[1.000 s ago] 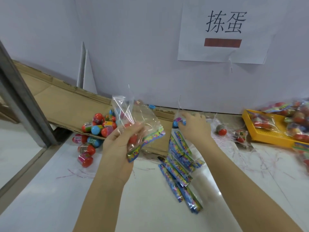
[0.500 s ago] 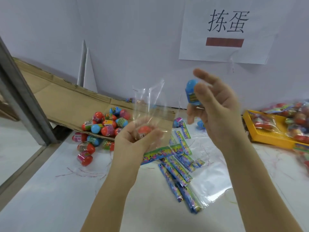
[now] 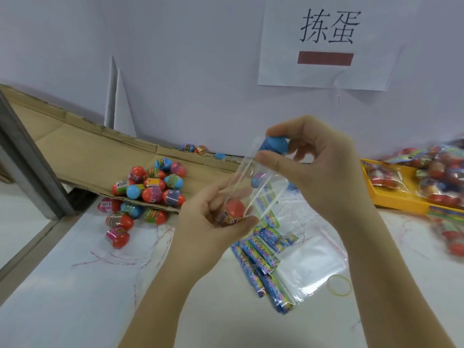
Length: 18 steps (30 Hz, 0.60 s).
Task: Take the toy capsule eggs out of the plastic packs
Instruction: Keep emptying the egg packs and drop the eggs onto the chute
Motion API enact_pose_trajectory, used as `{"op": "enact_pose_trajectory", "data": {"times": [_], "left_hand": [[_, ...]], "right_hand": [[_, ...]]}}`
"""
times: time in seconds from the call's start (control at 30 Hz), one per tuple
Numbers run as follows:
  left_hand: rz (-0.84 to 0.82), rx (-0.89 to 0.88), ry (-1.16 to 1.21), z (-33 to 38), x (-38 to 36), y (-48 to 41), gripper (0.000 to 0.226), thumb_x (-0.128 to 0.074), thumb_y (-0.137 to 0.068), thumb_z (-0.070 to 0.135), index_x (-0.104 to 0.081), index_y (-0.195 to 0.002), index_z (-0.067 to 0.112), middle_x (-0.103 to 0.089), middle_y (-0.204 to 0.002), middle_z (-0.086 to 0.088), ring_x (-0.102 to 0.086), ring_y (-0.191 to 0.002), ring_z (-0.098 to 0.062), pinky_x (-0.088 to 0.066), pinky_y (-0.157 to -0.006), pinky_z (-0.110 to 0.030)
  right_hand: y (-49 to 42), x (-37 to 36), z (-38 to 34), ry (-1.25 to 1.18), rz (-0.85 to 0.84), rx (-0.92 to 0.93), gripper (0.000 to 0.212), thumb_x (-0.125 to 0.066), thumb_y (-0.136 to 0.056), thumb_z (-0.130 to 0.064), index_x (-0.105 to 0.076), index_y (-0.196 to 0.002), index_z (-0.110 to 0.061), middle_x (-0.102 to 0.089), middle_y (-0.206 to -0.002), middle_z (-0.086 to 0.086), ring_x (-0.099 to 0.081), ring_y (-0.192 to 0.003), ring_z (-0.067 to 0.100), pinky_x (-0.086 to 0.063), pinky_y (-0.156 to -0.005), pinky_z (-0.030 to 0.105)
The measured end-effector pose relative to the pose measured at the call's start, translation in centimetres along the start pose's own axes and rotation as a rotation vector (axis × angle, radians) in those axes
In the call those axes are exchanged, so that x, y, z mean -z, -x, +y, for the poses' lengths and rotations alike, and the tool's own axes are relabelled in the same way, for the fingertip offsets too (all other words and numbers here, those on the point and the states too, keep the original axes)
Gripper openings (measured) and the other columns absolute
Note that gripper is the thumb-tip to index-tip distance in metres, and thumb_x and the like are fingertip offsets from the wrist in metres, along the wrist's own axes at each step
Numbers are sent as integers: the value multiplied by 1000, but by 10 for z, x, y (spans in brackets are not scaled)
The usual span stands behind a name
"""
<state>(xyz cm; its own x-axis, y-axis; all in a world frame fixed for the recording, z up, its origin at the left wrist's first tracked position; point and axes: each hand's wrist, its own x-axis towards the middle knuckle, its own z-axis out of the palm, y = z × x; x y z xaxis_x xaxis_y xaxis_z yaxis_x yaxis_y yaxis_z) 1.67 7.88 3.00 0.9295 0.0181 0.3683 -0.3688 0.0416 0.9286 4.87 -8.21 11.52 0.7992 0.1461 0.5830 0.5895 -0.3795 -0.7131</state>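
Head view: your left hand (image 3: pixel 213 222) pinches the clear plastic pack (image 3: pixel 247 187) around an orange capsule egg (image 3: pixel 233 209); your right hand (image 3: pixel 316 159) grips a blue capsule egg (image 3: pixel 275 144), white table (image 3: pixel 75 297) bare beneath.

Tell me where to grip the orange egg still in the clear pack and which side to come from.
Grip the orange egg across its rounded orange cap, coming from above through the pack's open top. The left hand pinches the clear pack around the egg from below, so the bottom is blocked. The right hand already holds a blue egg and should drop it first.

Both forearms are bare, with no sleeves, rings or watch.
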Motion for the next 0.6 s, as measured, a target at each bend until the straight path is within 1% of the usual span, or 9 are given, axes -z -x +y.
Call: {"op": "enact_pose_trajectory", "data": {"times": [0.07, 0.17, 0.23, 0.3, 0.4, 0.43, 0.5, 0.53, 0.6], "left_hand": [[-12, -3, -18, 0, 0, 0, 55, -83, -68, 5, -67, -113, 34, -76, -98, 8, -73, -86, -9, -55, -72, -18], [-2, -4, -4, 2, 0, 0, 53, -84, -68, 7, -68, -112, 30, -76, -95, 8, -72, -84, -7, -54, -70, -17], [7, 10, 66, 2, 0, -1, 57, -84, -67, 6, -66, -117, 27, -76, -97, 5, -73, -88, -11, -56, -73, -20], [5, 31, 128, 3, 0, -1, 60, -81, -66, 6, -64, -121, 22, -76, -100, 2, -73, -91, -14, -57, -74, -22], [13, 68, 198, 4, -2, -2, 56, -82, -64, 9, -67, -117, 20, -77, -98, -1, -73, -89, -15, -57, -72, -24], [25, 84, 222, 5, -4, -1, 54, -83, -62, 13, -69, -114, 21, -77, -96, -2, -74, -87, -16, -58, -71, -24], [60, 134, 283, 6, -11, 0, 46, -88, -56, 22, -76, -101, 23, -77, -88, -3, -74, -80, -16, -58, -66, -25], [78, 160, 313, 6, -14, 1, 42, -89, -54, 27, -78, -94, 25, -77, -84, -4, -73, -76, -16, -58, -63, -27], [98, 186, 351, 6, -19, 3, 35, -84, -52, 34, -79, -86, 26, -76, -78, -3, -72, -72, -16, -58, -61, -28]], "right_hand": [[1, 0, -1, 37, -32, 27, 28, -80, -72, -24, -64, -90, -37, -67, -89, -1, -54, -73, 12, -48, -72, 31], [2, 1, -1, 60, -99, 82, 26, -77, -76, -17, -67, -96, -32, -66, -101, -5, -59, -81, 2, -42, -76, 12], [2, 3, -1, 18, -124, 73, 29, -73, -80, -8, -68, -99, -30, -68, -99, -7, -62, -85, -1, -41, -82, 9], [2, 6, -2, -6, -151, 72, 31, -69, -80, -6, -67, -99, -31, -70, -95, -10, -64, -90, 2, -44, -86, 13], [3, 9, -5, 4, -190, 88, 31, -63, -80, -9, -65, -99, -33, -69, -95, -15, -64, -94, 1, -47, -90, 18], [3, 10, -6, 29, -202, 91, 30, -62, -80, -11, -65, -100, -33, -69, -96, -17, -63, -97, 1, -47, -94, 23], [4, 12, -6, 101, -223, 92, 28, -60, -80, -17, -64, -101, -36, -68, -98, -20, -61, -104, 4, -42, -103, 38], [4, 14, -5, 126, -230, 94, 27, -59, -81, -19, -64, -101, -37, -69, -98, -20, -61, -106, 6, -39, -105, 45], [3, 19, -4, 118, -248, 89, 24, -57, -84, -23, -65, -102, -36, -70, -97, -21, -61, -107, 8, -38, -103, 52]]}}
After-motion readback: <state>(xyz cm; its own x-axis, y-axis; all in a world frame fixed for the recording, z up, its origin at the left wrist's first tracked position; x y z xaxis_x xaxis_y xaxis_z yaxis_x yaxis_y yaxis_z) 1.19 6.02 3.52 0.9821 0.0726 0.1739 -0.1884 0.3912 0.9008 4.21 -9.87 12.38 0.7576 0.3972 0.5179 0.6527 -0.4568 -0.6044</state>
